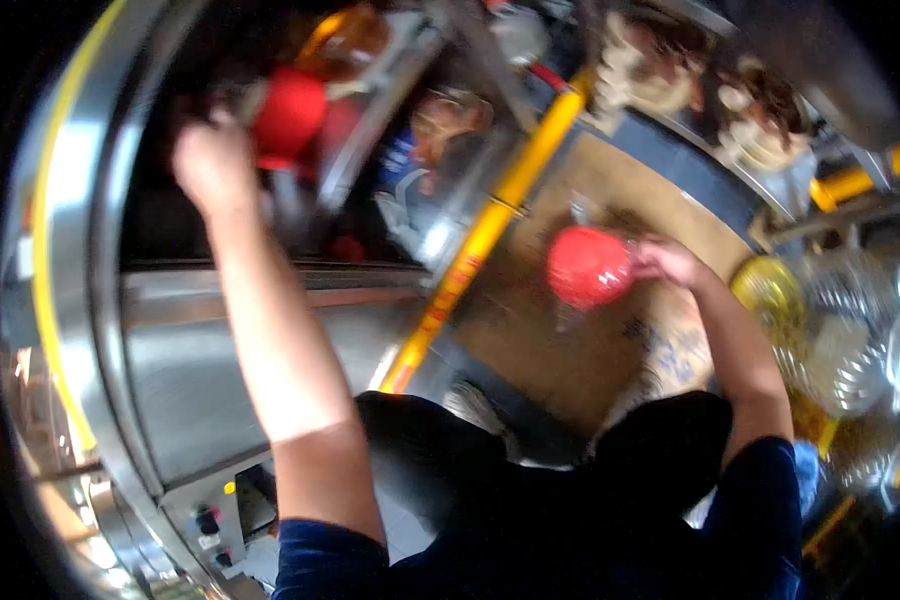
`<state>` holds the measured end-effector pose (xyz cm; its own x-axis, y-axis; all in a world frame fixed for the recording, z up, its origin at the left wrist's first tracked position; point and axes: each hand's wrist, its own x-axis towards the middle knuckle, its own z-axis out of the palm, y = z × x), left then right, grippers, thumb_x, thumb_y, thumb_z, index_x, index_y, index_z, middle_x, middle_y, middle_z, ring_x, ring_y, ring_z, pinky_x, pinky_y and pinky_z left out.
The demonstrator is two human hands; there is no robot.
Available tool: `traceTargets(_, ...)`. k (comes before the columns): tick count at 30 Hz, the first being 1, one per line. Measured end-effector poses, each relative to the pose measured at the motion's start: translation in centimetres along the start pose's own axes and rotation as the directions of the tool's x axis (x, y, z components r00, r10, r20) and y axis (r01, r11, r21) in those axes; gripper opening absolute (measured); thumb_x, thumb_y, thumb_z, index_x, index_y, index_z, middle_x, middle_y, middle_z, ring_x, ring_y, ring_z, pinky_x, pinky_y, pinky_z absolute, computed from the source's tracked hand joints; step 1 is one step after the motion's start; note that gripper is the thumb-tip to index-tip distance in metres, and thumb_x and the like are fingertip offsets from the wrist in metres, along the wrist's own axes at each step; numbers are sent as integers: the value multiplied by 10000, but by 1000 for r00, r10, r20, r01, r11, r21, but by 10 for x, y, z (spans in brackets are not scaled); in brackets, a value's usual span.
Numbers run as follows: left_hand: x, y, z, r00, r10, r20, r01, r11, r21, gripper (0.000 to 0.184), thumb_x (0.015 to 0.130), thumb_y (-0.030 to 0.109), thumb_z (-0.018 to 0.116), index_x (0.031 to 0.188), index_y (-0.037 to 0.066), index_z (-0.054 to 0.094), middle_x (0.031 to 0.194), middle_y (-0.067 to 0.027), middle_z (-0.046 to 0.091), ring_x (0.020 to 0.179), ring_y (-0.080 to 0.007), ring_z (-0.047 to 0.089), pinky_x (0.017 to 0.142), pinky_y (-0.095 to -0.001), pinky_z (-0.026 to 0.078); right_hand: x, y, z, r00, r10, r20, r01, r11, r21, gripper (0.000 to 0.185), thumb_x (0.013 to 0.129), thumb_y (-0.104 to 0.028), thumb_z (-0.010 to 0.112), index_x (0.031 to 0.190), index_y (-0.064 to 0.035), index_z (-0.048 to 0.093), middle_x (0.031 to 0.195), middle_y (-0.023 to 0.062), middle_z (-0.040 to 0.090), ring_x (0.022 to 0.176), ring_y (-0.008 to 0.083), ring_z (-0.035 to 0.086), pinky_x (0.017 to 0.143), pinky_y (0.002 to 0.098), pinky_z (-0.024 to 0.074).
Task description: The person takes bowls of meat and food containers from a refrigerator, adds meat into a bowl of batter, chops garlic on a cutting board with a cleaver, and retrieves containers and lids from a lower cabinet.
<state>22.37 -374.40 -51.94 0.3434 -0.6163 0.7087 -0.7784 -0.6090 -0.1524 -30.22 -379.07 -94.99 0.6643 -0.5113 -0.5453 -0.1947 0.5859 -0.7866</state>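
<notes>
My right hand is closed on the edge of a red round object with a shiny clear part, held over the brown floor. On the left, my left hand reaches into a dark opening of a metal machine, beside a blurred red cylindrical part. Blur hides the fingers of my left hand, so whether they touch anything cannot be made out.
A yellow bar runs diagonally between the machine and the floor area. Clear and yellowish plastic pieces are stacked at the right. Beige objects stand at the top right. A metal panel lies below the opening.
</notes>
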Motion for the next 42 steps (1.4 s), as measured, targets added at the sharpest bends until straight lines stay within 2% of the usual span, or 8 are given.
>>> traceTargets(6, -212, 137, -13, 912, 392, 120, -236, 742, -628, 690, 831, 254, 808, 1377, -47, 510, 1442, -320, 437, 1370, -490, 386, 1160, -560, 305, -6, -28, 25, 991, 15, -135, -8, 999, 54, 441, 969, -182, 584, 1357, 18, 527, 1290, 122, 631, 1176, 237, 633, 1022, 398, 538)
traceTargets(11, -394, 188, 35, 548, 524, 652, 306, 600, -740, 1107, 750, 431, 866, 1555, -46, 274, 1539, -421, 256, 1453, -535, 281, 1203, -544, 292, -3, -47, 55, 997, -26, -75, 23, 999, -31, 361, 970, -186, 577, 1270, 16, 581, 1203, 86, 662, 1130, 207, 637, 1026, 365, 521)
traceTargets(13, -447, 205, 63, 641, 467, 609, 354, 525, -774, 1133, 741, 417, 879, 1547, -69, 248, 1525, -417, 285, 1404, -550, 352, 1168, -539, 347, 11, -40, 72, 997, -72, -3, 71, 987, -144, 242, 970, -149, 549, 1133, 4, 641, 1140, 87, 670, 1069, 185, 651, 942, 338, 529)
traceTargets(16, -455, 213, 59, 584, 313, 749, 619, 424, -661, 1068, 796, 358, 866, 1552, -51, 231, 1548, -306, 352, 1469, -374, 347, 1164, -507, 351, -1, -62, 107, 950, -235, 205, 311, 681, -662, 157, 931, -156, 563, 955, -24, 643, 908, 144, 671, 932, 243, 672, 820, 402, 513)
traceTargets(23, -474, 193, 69, 551, 269, 790, 816, 28, -578, 862, 841, 274, 769, 1502, -42, 313, 1429, -265, 511, 1338, -386, 511, 1139, -523, 404, -16, -85, 194, 924, -260, 282, 364, 364, -857, 231, 947, -206, 528, 923, -18, 660, 872, 208, 670, 864, 395, 665, 804, 483, 514)
traceTargets(34, -420, 187, 53, 606, 90, 790, 751, -390, -532, 648, 911, 296, 609, 1440, -16, 401, 1414, -215, 532, 1318, -370, 531, 1126, -532, 428, -34, -103, 242, 458, -639, 618, 674, -203, -710, 179, 815, -213, 661, 831, -35, 673, 1150, 157, 685, 1229, 322, 607, 1073, 537, 456)
traceTargets(37, -371, 176, 46, 666, -9, 746, 611, -568, -552, 599, 930, 302, 565, 1423, -8, 425, 1410, -201, 538, 1312, -366, 536, 1122, -535, 434, -49, -131, 240, 317, -751, 579, 699, -228, -678, 227, 902, -232, 582, 933, -35, 691, 1210, 190, 670, 1261, 368, 576, 1109, 528, 427)
traceTargets(42, -291, 144, 73, 702, -197, 685, 392, -696, -601, 532, 962, 312, 492, 1395, 3, 465, 1404, -178, 548, 1303, -358, 546, 1116, -539, 445, -86, -171, 206, 464, -779, 421, 682, 11, -731, 195, 800, -182, 747, 881, -19, 678, 1363, 226, 597, 1322, 386, 548, 1120, 519, 432)
